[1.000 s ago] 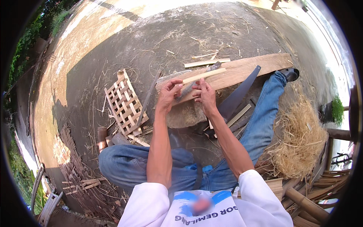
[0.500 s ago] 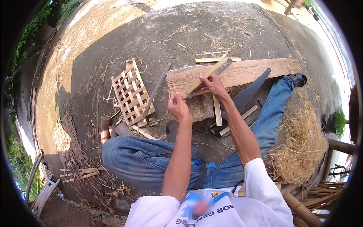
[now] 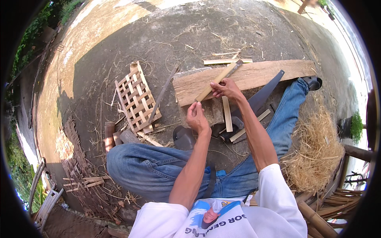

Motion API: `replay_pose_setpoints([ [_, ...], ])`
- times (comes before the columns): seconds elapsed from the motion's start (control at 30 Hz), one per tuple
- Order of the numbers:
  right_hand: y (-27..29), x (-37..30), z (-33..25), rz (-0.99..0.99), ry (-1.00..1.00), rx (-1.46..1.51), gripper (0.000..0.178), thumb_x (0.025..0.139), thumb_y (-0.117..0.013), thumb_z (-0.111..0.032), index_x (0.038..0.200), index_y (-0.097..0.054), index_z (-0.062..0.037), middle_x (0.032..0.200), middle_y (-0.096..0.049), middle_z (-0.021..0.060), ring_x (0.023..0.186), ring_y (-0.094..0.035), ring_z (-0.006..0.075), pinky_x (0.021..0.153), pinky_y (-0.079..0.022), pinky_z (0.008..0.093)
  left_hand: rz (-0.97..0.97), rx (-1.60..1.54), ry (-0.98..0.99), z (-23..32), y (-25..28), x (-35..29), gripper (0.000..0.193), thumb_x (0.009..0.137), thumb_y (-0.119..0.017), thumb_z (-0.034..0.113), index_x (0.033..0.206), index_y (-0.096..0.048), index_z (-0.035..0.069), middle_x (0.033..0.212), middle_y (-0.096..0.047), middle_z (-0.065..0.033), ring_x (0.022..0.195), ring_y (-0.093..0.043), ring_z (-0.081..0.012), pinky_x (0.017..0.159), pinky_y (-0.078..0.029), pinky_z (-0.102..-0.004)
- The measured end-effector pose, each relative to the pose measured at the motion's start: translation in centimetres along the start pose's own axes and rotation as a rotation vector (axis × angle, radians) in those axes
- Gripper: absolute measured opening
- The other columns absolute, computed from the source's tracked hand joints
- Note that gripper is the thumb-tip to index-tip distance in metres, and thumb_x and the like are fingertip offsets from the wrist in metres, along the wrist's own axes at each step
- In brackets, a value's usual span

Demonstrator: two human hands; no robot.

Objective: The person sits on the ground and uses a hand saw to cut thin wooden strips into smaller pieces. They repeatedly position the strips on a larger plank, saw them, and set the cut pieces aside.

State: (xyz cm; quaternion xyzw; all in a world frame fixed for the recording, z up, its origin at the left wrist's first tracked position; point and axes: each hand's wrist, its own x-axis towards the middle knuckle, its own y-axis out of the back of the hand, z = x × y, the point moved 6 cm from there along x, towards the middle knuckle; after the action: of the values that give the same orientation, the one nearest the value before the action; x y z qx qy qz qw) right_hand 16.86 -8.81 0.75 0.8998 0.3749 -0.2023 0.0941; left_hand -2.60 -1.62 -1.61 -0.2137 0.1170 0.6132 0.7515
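A pale bamboo strip slants up and to the right between my hands, over a long wooden plank. My left hand pinches its near lower end. Around its middle, my right hand has fingers and thumb closed on it. A dark narrow piece shows at the strip's far end; I cannot tell whether it is separate. A handsaw lies beside the plank, below my right hand. Shorter bamboo strips lie near my right forearm.
On the left lies a woven bamboo panel with a long dark blade-like piece across its edge. A heap of straw-like shavings sits right of my outstretched leg. My bent leg is at the left. Another strip lies beyond the plank.
My left hand has shifted right and a little upward along with the strip's near end. The dark piece, seen along the strip before, now shows mainly at its far end.
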Motion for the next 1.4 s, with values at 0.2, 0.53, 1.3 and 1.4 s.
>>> replay_pose_setpoints([
  [0.2,0.0,-0.2,0.1,0.018,-0.044,-0.042,0.046,0.088,-0.083,-0.034,0.095,-0.068,0.0091,0.078,-0.071,0.0127,0.062,-0.071,0.0177,0.052,-0.059,0.0267,0.050,0.029,-0.075,0.4,0.0,0.1,0.015,0.096,-0.072,0.012,0.103,-0.072,-0.001,0.089,-0.071,-0.0038,0.077,-0.063,-0.0102,0.070,-0.051,-0.0266],
  [0.53,0.0,-0.4,-0.1,0.054,-0.079,-0.097,0.043,0.087,-0.083,-0.032,0.089,-0.069,0.0089,0.071,-0.069,0.0124,0.056,-0.071,0.0175,0.046,-0.056,0.0258,0.061,0.211,-0.189,0.6,-0.1,0.3,0.012,0.096,-0.070,0.010,0.101,-0.071,-0.001,0.085,-0.068,-0.0014,0.073,-0.060,-0.0087,0.066,-0.050,-0.0254],
  [1.3,-0.2,-0.6,0.0,0.126,-0.101,-0.132,0.041,0.085,-0.086,-0.029,0.080,-0.067,0.0077,0.068,-0.068,0.0141,0.052,-0.070,0.0194,0.043,-0.057,0.0267,0.102,0.393,-0.211,1.2,0.1,0.0,0.015,0.092,-0.073,0.019,0.095,-0.074,0.004,0.084,-0.074,-0.0069,0.078,-0.068,-0.0182,0.074,-0.052,-0.0356],
  [1.4,-0.2,-0.7,0.3,0.121,-0.112,-0.130,0.041,0.085,-0.085,-0.031,0.082,-0.067,0.0057,0.069,-0.068,0.0119,0.053,-0.070,0.0186,0.045,-0.057,0.0267,0.115,0.391,-0.213,1.4,0.1,-0.3,0.015,0.093,-0.072,0.019,0.095,-0.074,0.004,0.085,-0.074,-0.0059,0.079,-0.068,-0.0168,0.075,-0.052,-0.0346],
])
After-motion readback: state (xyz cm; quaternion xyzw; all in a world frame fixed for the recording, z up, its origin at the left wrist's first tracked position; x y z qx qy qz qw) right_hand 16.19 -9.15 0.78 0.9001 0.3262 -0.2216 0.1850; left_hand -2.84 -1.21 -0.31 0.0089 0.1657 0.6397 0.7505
